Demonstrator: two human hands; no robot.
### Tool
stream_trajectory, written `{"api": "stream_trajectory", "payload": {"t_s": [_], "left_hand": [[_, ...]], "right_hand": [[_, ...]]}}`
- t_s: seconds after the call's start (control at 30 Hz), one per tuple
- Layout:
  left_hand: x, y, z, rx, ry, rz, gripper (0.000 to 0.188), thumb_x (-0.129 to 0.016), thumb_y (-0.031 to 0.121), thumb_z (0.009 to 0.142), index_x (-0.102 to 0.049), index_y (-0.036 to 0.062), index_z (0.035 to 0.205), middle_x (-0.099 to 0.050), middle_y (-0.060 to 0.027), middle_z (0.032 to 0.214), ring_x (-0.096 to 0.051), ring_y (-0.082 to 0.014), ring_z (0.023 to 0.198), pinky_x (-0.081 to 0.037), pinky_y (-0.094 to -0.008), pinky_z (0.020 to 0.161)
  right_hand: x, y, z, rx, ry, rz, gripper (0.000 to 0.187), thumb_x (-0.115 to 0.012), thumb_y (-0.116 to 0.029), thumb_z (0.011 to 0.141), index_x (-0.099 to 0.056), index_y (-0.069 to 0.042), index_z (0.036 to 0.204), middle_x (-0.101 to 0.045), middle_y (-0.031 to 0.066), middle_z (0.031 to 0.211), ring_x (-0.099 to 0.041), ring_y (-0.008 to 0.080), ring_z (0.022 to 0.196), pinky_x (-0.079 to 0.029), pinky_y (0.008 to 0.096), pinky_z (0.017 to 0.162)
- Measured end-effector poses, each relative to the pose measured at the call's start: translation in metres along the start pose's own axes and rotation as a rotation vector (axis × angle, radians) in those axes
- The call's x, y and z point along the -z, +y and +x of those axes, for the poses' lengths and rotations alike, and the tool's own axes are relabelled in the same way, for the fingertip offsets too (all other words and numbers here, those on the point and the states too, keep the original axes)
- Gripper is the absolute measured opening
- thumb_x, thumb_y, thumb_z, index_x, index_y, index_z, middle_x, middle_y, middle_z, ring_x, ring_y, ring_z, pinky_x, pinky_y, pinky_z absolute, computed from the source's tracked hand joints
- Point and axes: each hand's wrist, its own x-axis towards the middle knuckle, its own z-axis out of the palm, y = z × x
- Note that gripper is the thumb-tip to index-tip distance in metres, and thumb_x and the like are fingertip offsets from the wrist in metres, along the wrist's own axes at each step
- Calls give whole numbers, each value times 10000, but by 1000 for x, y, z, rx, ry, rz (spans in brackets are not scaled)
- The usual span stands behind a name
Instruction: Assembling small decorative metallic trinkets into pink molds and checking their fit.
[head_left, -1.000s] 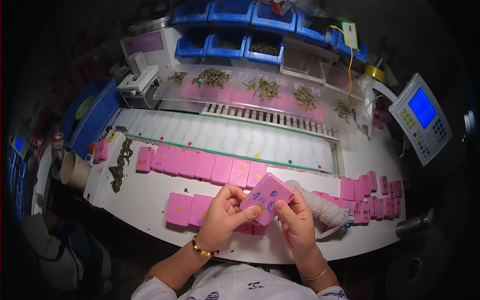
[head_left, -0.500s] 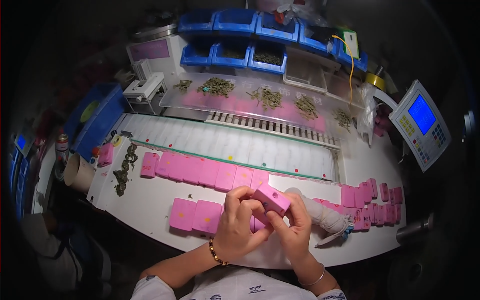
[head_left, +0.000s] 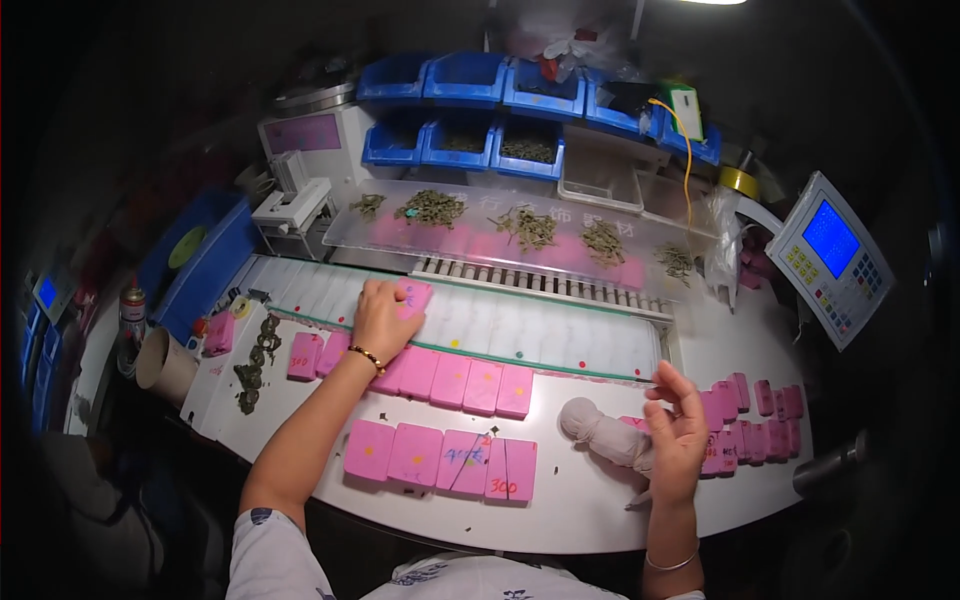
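Note:
My left hand (head_left: 385, 322) reaches over the pale ribbed strip (head_left: 490, 322) and grips a pink block (head_left: 413, 297) with marks on its face. Below it stands a row of pink blocks (head_left: 450, 378), several with yellow dots. Nearer to me is a shorter row, with a pink block (head_left: 418, 452) and a pink block with a dark line and red marks (head_left: 511, 472) among them. My right hand (head_left: 682, 425) is raised on the right with fingers apart, holding nothing. Beside it lies a white cloth-wrapped bundle (head_left: 600, 432), partly behind the hand.
More pink blocks (head_left: 745, 440) stand at the right, below a keypad with a blue screen (head_left: 832, 255). Blue bins (head_left: 465, 80) line the back, above a clear tray (head_left: 480, 240) with small greenish piles. A beige cup (head_left: 165, 362) and dark clumps (head_left: 255, 362) lie at left.
My hands were together around a pink block at the near middle. My left hand has carried a pink block left and away over the ribbed strip; my right hand has moved right and opened.

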Motion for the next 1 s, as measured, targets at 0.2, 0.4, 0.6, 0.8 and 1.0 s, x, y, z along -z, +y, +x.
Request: {"api": "stream_trajectory", "payload": {"t_s": [0.2, 0.4, 0.6, 0.8, 1.0], "left_hand": [[-16, -18, 17, -66, 93, 10, 379, -791, 260, 706, -623, 30, 957, -574, -172, 1027, -564, -357, 976, -473, -434, 886], [16, -37, 6, -57, 70, 256, 378, -750, 258, 785, -647, -10, 1031, -554, -196, 1140, -533, -385, 1062, -447, -457, 931], [47, 53, -42, -283, -4, -65, 283, -704, 168, 837, -619, -13, 1037, -557, -186, 1165, -545, -356, 1075, -466, -428, 901], [74, 119, -86, -227, -440, -455, 208, -720, 107, 812, -637, -3, 969, -645, -141, 955, -620, -318, 852, -504, -369, 785], [90, 141, -112, -581, -510, -321, 221, -778, 123, 727, -679, 47, 909, -677, -105, 913, -637, -292, 864, -474, -393, 809]], "right_hand": [[81, 7, 27, 68, 278, -239, 356, -590, 92, 864, -581, 51, 1217, -533, 63, 1182, -532, 118, 1002, -481, 261, 888], [152, 7, 77, 312, 454, -617, 331, -675, -3, 827, -631, -64, 1149, -542, 100, 1249, -560, 193, 1065, -490, 303, 848], [257, 12, 118, 457, 619, -1153, 323, -754, -68, 762, -598, -77, 1045, -460, 167, 1398, -459, 362, 1266, -393, 457, 1020], [286, 2, 141, 415, 520, -1453, 348, -800, -75, 719, -575, -85, 984, -340, 163, 1530, -340, 414, 1361, -322, 499, 1103], [281, 3, 159, 155, 423, -1524, 325, -828, -108, 691, -609, -79, 930, -246, 141, 1589, -271, 380, 1412, -317, 497, 1118]]}}
